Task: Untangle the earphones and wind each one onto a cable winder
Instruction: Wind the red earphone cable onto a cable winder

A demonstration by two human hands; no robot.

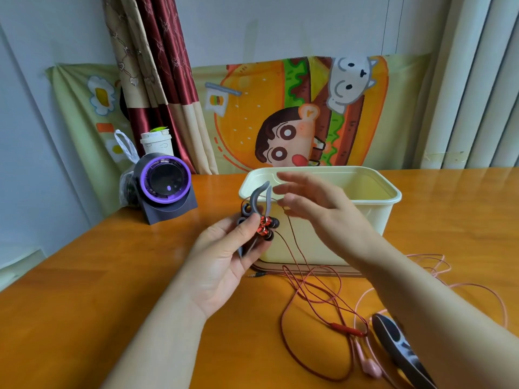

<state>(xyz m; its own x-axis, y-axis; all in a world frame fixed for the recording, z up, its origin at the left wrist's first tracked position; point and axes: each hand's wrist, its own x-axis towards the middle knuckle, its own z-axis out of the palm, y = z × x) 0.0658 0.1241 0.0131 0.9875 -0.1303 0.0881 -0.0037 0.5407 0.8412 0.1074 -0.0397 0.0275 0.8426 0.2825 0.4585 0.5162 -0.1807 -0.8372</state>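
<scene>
Nearest the wearer, low on the right, the pink earphones (370,366) lie loose on the wooden table (84,290), their cable looping off to the right; a second, dark patterned cable winder (393,335) lies partly under the right forearm. The red earphone cable (283,318) sprawls in open loops on the table, its inline remote (346,329) near the pink set and its jack plug (257,274) just in front of the tub. Above this, the left hand (224,256) grips a grey cable winder (257,193) upright, thumb pinning the red earbuds (266,226) against it. The right hand (317,209) is blurred, fingers spread, beside the winder with the cable running to it; whether it pinches the cable cannot be told. Judged step: winding the red set; the thumb should hold the buds fixed, turns should lie even and lightly taut, and slack should feed without snagging. Possible obstructions: the red loops cross the pink cable near the remote, and the cream plastic tub (393,196) stands close behind the hands. Beyond stand a purple-ringed device (165,181), a paper cup (156,143), a plastic bag (126,147), a cartoon cloth (280,108) and a curtain (157,66).
</scene>
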